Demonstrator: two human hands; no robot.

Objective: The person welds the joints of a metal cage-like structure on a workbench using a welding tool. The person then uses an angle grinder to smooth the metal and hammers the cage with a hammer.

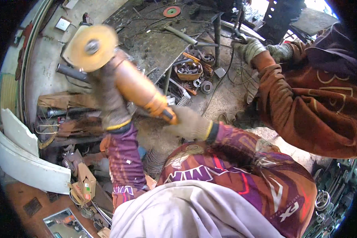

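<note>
An angle grinder (137,83) with an orange body is held up in front of me, tilted so that its yellow disc (101,55) points to the upper left. The disc and the front end are smeared by motion. My left hand (109,97), in a dirty knit glove, grips the grinder by its head; its fingers are blurred. A dark handle (69,72) sticks out just left of that glove. Wrapped round the rear end of the grinder is my right hand (190,123), also gloved.
A dark metal workbench (142,43) stands ahead, bearing a red and green disc (171,12) and a pipe (181,35). A box of metal parts (189,70) sits beneath. Close on the right, a co-worker's gloved hand (250,49) reaches in. White panels (31,162) lean at left.
</note>
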